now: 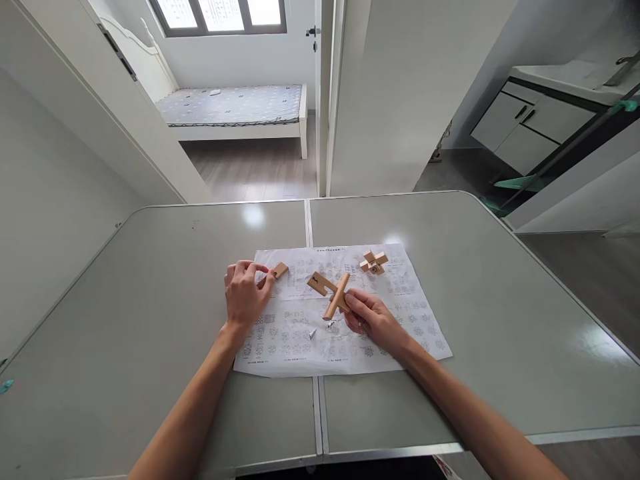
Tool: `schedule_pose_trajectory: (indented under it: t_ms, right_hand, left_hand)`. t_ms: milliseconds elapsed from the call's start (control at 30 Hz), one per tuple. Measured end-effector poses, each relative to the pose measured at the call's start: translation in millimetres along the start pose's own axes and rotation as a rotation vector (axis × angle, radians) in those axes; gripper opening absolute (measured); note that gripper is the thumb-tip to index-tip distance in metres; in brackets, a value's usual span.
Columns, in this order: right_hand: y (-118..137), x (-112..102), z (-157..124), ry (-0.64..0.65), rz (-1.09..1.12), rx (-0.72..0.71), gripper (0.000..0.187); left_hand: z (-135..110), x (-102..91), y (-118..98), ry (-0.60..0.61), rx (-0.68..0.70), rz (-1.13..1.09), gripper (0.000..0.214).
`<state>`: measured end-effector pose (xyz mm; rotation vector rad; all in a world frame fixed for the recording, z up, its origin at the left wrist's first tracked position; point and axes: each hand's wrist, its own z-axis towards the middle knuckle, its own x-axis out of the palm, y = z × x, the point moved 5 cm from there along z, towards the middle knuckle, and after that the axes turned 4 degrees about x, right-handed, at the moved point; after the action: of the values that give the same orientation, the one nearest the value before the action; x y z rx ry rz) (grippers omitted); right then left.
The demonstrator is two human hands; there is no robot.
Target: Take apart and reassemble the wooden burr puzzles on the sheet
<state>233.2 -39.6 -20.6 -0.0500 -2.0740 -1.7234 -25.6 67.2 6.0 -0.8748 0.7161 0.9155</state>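
Note:
My right hand grips wooden puzzle pieces fitted crosswise, a notched flat piece with a dark mark and a rounded rod across it, held just above the sheet. At the sheet's upper left, my left hand pinches a wooden puzzle piece that lies on or close to the paper; part of it is hidden behind the fingers. An assembled wooden cross puzzle rests at the upper right of the printed instruction sheet. Two small silvery bits lie near the sheet's middle, too small to name.
The grey folding table has a metal-edged seam down its middle and a raised-looking metal rim. Beyond it stand a doorway, a bed under a window, and a white cabinet at the right.

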Motion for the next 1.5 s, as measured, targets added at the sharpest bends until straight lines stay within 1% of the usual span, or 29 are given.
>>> schedule_pose_trajectory:
  t_ms: [67,133,200,267,333,400,500,600,633,700,767,867,1067,1167,1233,1400,1500]
  right_hand:
    - [0,1,0,0.001,-0.017,0.000,0.038]
    - [2,3,-1,0.002,-0.044,-0.001,0.040]
    - [5,6,-1,0.010,-0.082,-0.003,0.042]
    - [8,10,-1,0.014,-0.126,-0.001,0.045]
    - [9,12,-1,0.013,-0.169,0.010,0.046]
    - [9,14,-1,0.016,-0.206,0.017,0.046]
    - [6,17,-2,0.047,-0.214,0.016,0.044]
    - [1,17,-1,0.056,-0.178,0.015,0.030]
    - [0,18,-1,0.071,-0.165,0.021,0.031]
    - [-1,20,1,0.129,-0.118,0.021,0.048]
    - [1,23,4,0.201,-0.083,0.021,0.056]
    - [4,27,12,0.253,-0.069,0.036,0.049]
    - [6,31,32,0.250,0.035,0.052,0.040]
    - [7,31,43,0.172,0.073,0.057,0.031]
    - [9,33,49,0.142,0.118,0.070,0.030]
    - [17,47,60,0.203,0.249,0.097,0.033]
    - [19,48,62,0.202,0.321,0.089,0.034]
  left_hand:
    - [0,-6.5,-6,-0.037,0.000,-0.057,0.021]
    - [-1,-11.2,-16,-0.028,0.002,-0.199,0.025]
    - [-4,-9.8,-28,0.085,-0.008,-0.437,0.031]
    - [-11,-5.2,-44,0.257,0.012,-0.710,0.038]
    - [-18,-2.6,-59,0.379,0.041,-0.881,0.043]
    - [-25,0.7,-69,0.494,0.031,-0.975,0.045]
    - [-30,5.8,-74,0.600,-0.072,-1.087,0.043]
    - [-32,10.4,-71,0.647,-0.198,-1.232,0.043]
    - [-32,11.7,-69,0.657,-0.225,-1.269,0.043]
    - [-32,13.8,-66,0.663,-0.264,-1.317,0.044]
    - [-31,15.3,-63,0.673,-0.293,-1.333,0.044]
    - [-30,16.2,-60,0.681,-0.333,-1.340,0.045]
    - [-26,15.4,-52,0.639,-0.422,-1.388,0.047]
    - [-25,15.8,-45,0.582,-0.464,-1.405,0.046]
    - [-25,16.1,-40,0.546,-0.487,-1.415,0.046]
    - [-22,11.5,-34,0.452,-0.563,-1.456,0.047]
    - [-14,2.9,-26,0.358,-0.607,-1.425,0.046]
